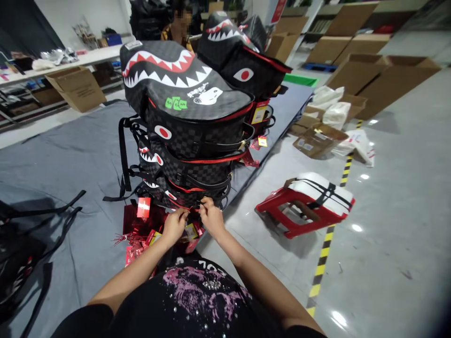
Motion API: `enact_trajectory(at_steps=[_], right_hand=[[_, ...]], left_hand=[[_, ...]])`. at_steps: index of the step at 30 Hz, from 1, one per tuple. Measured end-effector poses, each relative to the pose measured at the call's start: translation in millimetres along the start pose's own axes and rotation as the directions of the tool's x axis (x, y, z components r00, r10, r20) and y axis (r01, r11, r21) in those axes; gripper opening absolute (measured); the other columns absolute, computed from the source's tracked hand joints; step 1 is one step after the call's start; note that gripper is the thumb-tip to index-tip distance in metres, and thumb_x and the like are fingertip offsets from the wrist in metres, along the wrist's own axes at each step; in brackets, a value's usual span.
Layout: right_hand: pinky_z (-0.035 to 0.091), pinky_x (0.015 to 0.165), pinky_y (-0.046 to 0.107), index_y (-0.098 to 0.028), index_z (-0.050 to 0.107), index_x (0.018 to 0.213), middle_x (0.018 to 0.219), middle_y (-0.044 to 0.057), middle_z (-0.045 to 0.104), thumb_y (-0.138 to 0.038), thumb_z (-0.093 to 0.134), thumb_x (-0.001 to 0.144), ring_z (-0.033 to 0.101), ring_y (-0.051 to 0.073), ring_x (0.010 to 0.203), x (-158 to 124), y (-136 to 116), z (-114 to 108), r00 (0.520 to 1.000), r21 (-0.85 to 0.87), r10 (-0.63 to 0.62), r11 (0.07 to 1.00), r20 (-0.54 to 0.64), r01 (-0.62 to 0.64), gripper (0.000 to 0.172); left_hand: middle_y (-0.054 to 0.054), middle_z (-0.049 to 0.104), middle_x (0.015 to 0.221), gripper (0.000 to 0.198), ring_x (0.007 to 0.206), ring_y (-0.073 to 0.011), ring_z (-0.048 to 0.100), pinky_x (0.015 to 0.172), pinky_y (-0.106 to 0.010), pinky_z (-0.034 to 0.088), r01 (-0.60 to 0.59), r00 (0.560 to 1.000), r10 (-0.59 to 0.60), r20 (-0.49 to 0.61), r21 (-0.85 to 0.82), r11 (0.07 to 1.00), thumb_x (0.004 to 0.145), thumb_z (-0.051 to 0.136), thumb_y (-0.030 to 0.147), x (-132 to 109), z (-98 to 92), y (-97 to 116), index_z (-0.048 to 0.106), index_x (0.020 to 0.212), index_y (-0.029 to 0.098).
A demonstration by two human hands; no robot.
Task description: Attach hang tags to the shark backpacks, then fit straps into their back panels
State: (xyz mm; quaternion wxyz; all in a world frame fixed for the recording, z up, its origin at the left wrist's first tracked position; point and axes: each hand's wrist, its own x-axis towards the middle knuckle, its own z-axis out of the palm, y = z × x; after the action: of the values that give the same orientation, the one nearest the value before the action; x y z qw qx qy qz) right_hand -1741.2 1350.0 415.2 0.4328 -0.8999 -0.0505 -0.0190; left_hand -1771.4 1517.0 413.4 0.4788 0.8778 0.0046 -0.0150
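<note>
A stack of black checkered backpacks [190,134] with shark-mouth prints stands in front of me. At the front of the lowest one, close to its handle, both hands work near each other. My left hand [175,226] is closed in a pinch, with a thin red bit at its fingertips too small to name. My right hand [212,218] also pinches at the handle area; what it grips is hidden by the fingers. Under and beside the hands lie red hang tags [143,207], red shiny packets and a bundle of thin red ties [123,238].
A second backpack stack [243,70] stands behind, with a person [181,23] beyond. More black bags [17,253] lie at the left on the grey-covered table [88,155]. On the floor to the right are a red-and-white stool [306,204] and cardboard boxes [380,84].
</note>
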Motion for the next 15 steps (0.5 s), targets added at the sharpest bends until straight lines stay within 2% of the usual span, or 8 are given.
enact_trajectory(at_steps=[4, 7, 9, 13, 15], right_hand=[[0.049, 0.074, 0.026, -0.021, 0.064, 0.112, 0.077, 0.001, 0.072, -0.02, 0.044, 0.09, 0.068, 0.018, 0.072, -2, 8, -2, 0.997, 0.068, -0.032, 0.997, 0.075, 0.027, 0.029], [0.05, 0.07, 0.025, -0.023, 0.064, 0.115, 0.079, -0.001, 0.073, -0.02, 0.046, 0.09, 0.068, 0.016, 0.068, -1, 12, -2, 0.993, 0.143, -0.056, 0.989, 0.108, 0.04, 0.031], [0.049, 0.068, 0.025, -0.025, 0.064, 0.116, 0.08, -0.001, 0.073, -0.022, 0.048, 0.089, 0.068, 0.016, 0.066, 3, 13, -3, 0.995, 0.183, -0.056, 0.982, 0.087, 0.039, 0.032], [0.048, 0.062, 0.025, -0.024, 0.066, 0.087, 0.069, -0.002, 0.07, -0.023, 0.053, 0.085, 0.065, 0.015, 0.059, 10, 15, -10, 0.997, 0.287, -0.064, 0.956, 0.036, 0.051, 0.014], [0.048, 0.062, 0.026, -0.023, 0.062, 0.084, 0.07, -0.001, 0.07, -0.026, 0.053, 0.085, 0.065, 0.015, 0.058, 11, 15, -14, 0.999, 0.361, -0.04, 0.931, -0.026, 0.047, 0.01]], left_hand=[[-0.004, 0.072, 0.083, 0.024, 0.075, -0.0184, 0.064, 0.071, -0.026, 0.043, 0.007, 0.999, -0.008, 0.032, 0.04, 0.999, 0.09, 0.049, 0.028, 10, -0.6, 4, 0.07, 0.096, 0.02], [-0.003, 0.072, 0.084, 0.021, 0.075, -0.0179, 0.063, 0.07, -0.026, 0.041, -0.015, 0.996, 0.012, 0.091, 0.032, 0.999, 0.089, 0.051, 0.028, 20, 1.9, 8, 0.071, 0.093, 0.022], [-0.002, 0.071, 0.082, 0.019, 0.074, -0.0169, 0.061, 0.07, -0.026, 0.041, -0.035, 0.991, 0.035, 0.131, 0.001, 0.999, 0.087, 0.052, 0.027, 27, 4.5, 12, 0.07, 0.09, 0.021], [-0.001, 0.064, 0.07, 0.023, 0.066, -0.0143, 0.056, 0.066, -0.025, 0.041, -0.018, 0.979, 0.044, 0.199, -0.13, 0.991, 0.089, 0.05, 0.033, 37, 8.6, 16, 0.066, 0.082, 0.017], [-0.001, 0.062, 0.069, 0.027, 0.064, -0.0134, 0.055, 0.064, -0.025, 0.041, 0.02, 0.96, 0.041, 0.277, -0.217, 0.976, 0.09, 0.051, 0.039, 37, 7.7, 16, 0.064, 0.085, 0.016]])
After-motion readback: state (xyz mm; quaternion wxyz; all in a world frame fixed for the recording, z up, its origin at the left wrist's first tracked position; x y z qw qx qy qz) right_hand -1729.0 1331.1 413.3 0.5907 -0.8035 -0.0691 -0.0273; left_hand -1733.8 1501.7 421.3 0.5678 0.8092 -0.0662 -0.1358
